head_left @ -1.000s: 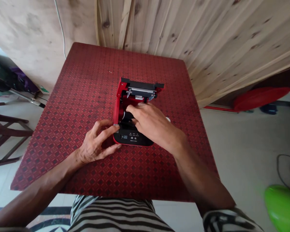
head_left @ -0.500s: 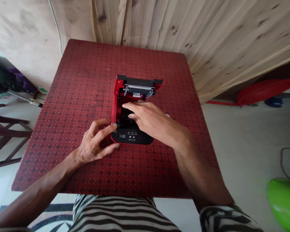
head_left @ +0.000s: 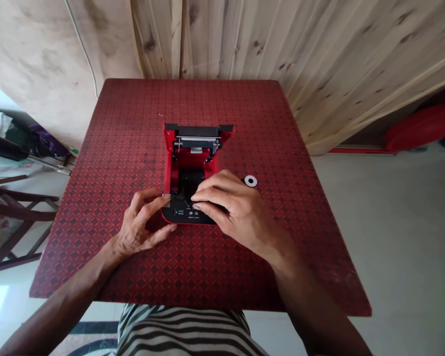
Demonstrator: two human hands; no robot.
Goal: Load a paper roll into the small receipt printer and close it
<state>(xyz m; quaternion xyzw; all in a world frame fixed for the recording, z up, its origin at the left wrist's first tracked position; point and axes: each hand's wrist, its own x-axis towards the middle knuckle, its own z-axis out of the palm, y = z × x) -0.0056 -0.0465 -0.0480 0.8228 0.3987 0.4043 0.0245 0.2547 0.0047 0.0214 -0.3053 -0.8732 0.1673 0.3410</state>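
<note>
A red and black label printer stands on the table with its lid raised, its black inside showing. My left hand grips the front left corner, fingers on the upper edge and thumb low at the front. Over the right part of the printer's front panel is my right hand. Its thumb and index finger are brought together at the front of the compartment; whatever they may pinch is hidden. Right of that hand lies a small roll with a white face and dark centre.
The red patterned tablecloth covers the table up to the wooden wall. A wooden chair is at the left, beside a black and metal rod. A red rounded object sits at the far right.
My right hand has drawn back from inside the printer to its front edge, thumb and finger closing together. My left hand keeps its grip. The roll has come into fuller view.
</note>
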